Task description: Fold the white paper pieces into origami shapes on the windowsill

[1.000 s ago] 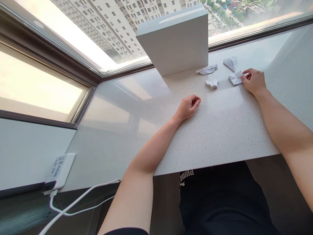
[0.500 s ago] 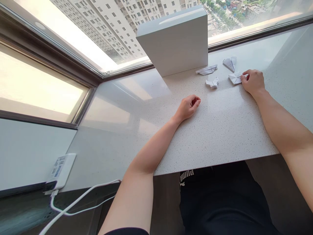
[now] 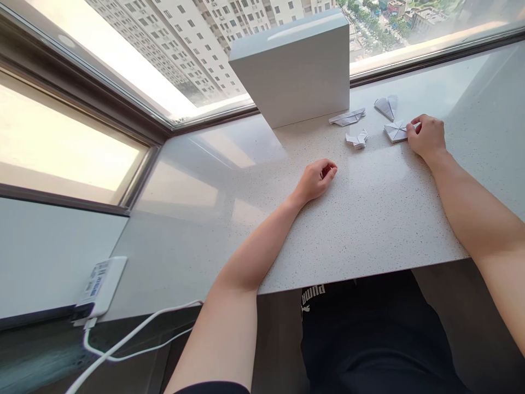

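My right hand (image 3: 427,135) rests on the counter at the right, its thumb and fingers closed on the right edge of a square folded-paper piece (image 3: 395,132) with creases meeting at its middle. My left hand (image 3: 315,179) lies loosely curled on the counter, with nothing visible in its fingers. Three more white origami pieces are grouped close by: a long, narrow one (image 3: 348,117), a fan-shaped one (image 3: 386,106) and a small angular one (image 3: 357,139). The small angular piece is nearest my left hand, but apart from it.
A large white box (image 3: 299,76) stands against the window behind the origami. The speckled white counter (image 3: 369,219) ends in a front edge just before my lap. At the lower left, a white power strip (image 3: 107,287) has a white cable (image 3: 135,332) running from it.
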The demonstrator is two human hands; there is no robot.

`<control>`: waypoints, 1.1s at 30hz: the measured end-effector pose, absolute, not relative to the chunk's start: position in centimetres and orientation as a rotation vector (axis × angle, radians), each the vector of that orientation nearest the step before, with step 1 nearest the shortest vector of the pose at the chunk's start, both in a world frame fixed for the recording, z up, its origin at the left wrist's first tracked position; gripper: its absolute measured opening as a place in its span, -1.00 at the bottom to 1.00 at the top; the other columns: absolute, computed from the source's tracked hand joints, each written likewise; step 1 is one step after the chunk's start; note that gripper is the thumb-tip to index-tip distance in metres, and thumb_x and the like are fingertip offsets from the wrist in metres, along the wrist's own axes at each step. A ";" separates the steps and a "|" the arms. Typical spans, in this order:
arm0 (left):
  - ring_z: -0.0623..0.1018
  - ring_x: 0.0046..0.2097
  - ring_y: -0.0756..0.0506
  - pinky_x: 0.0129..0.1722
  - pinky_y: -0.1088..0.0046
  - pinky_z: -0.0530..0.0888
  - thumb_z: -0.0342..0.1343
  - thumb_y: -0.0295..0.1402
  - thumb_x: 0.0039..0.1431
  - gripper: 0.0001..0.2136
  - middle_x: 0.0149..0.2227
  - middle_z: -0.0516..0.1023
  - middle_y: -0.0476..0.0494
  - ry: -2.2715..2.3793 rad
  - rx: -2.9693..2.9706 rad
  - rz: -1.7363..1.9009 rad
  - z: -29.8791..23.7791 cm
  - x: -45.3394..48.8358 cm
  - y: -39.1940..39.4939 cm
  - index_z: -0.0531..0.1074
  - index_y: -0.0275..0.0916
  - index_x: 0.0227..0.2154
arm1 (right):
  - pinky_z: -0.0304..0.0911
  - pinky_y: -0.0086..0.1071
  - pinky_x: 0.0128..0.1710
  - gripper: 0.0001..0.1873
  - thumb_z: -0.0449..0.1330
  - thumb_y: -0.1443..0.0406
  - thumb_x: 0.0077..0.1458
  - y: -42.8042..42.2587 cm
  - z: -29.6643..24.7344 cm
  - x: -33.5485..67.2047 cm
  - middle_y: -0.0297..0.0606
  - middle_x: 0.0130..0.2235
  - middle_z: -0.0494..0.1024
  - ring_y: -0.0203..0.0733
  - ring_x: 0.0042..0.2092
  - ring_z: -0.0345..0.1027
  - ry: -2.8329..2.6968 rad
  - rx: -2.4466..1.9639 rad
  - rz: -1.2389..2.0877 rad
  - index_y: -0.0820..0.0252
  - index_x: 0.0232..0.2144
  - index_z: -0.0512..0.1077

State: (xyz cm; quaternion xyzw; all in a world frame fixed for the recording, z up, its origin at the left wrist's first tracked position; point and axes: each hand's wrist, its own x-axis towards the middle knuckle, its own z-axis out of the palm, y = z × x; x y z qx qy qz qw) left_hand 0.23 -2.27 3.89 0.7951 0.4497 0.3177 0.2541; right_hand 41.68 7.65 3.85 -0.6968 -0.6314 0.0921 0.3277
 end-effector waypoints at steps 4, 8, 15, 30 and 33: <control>0.66 -0.15 -0.18 -0.06 0.21 0.63 0.23 -0.26 0.65 -0.85 -0.16 0.79 -0.19 1.217 2.161 0.860 3.9 0.3 -2.3 0.66 -0.14 -0.07 | 0.32 0.18 0.39 -0.85 0.13 0.28 0.62 7.3 4.9 41.4 0.10 -0.12 0.61 0.29 0.12 0.43 -1.581 -1.842 0.226 0.01 -0.06 0.50; 0.67 -0.15 -0.18 -0.08 0.23 0.62 0.23 -0.27 0.65 -0.85 -0.15 0.79 -0.20 1.211 2.155 0.857 4.0 0.3 -2.3 0.66 -0.15 -0.07 | 0.34 0.20 0.35 -0.80 0.08 0.33 0.65 6.3 6.4 39.9 0.27 0.13 0.65 0.30 0.15 0.48 -1.591 -1.721 0.069 0.10 0.10 0.51; 0.65 -0.14 -0.16 -0.06 0.26 0.61 0.22 -0.26 0.65 -0.83 -0.13 0.80 -0.20 1.207 2.177 0.860 4.0 0.3 -2.3 0.68 -0.17 -0.07 | 0.44 -0.04 -0.06 -0.79 0.25 0.06 0.64 1.7 5.8 31.5 -0.14 -0.16 0.66 0.08 -0.17 0.50 -2.108 -1.000 0.349 -0.01 -0.01 0.60; 0.66 -0.16 -0.18 0.00 0.24 0.60 0.25 -0.31 0.62 -0.82 -0.17 0.81 -0.22 1.118 2.335 0.752 3.7 0.5 -2.1 0.72 -0.20 -0.13 | 0.11 -0.21 -0.18 -0.75 0.28 0.20 0.47 -0.5 3.6 26.8 -0.33 -0.38 0.50 -0.14 -0.33 0.28 -2.408 -0.823 0.706 0.04 -0.31 0.39; 0.66 -0.16 -0.18 0.02 0.23 0.61 0.24 -0.30 0.62 -0.81 -0.15 0.82 -0.24 1.116 2.334 0.754 3.7 0.5 -2.2 0.73 -0.20 -0.11 | 0.11 -0.21 -0.17 -0.73 0.29 0.21 0.46 -0.6 3.5 26.7 -0.33 -0.38 0.49 -0.14 -0.33 0.27 -2.405 -0.831 0.705 0.03 -0.33 0.37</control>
